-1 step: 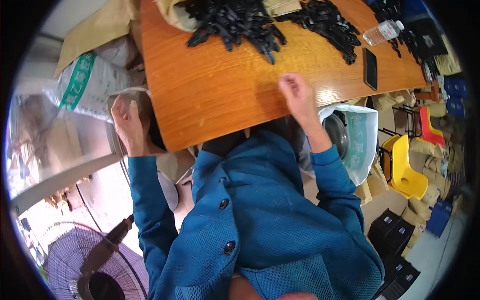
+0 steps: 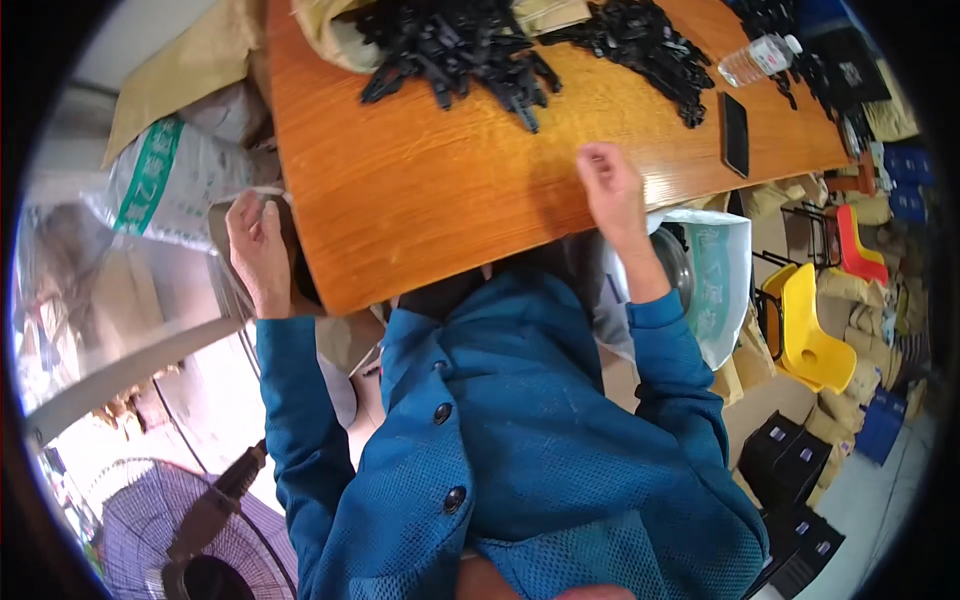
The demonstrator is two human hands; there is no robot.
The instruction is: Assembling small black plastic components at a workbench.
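Note:
My left hand (image 2: 260, 250) is raised just past the table's left edge, over a brown bag or box (image 2: 222, 228). Its fingers are loosely bent and apart, and nothing shows in them. Over the front right part of the wooden table (image 2: 420, 190) hovers my right hand (image 2: 614, 198), its fingers curled loosely with no object visible in them. A heap of black plastic parts (image 2: 455, 55) lies at the far middle of the table, spilling from a tan sack (image 2: 335, 45). Farther right is a second pile of the same black parts (image 2: 650, 55).
A black phone (image 2: 735, 135) and a clear bottle (image 2: 760, 60) lie at the table's right. Beside my right forearm hangs a white bag (image 2: 725, 290) with a round metal rim inside. White sacks (image 2: 195, 185) stand left; a fan (image 2: 165, 520) is lower left. Yellow chair (image 2: 812, 335) at right.
My right hand has shifted slightly right over the table. The fingers of my left hand sit a little closer together. The whole view has moved slightly, with the piles now farther left.

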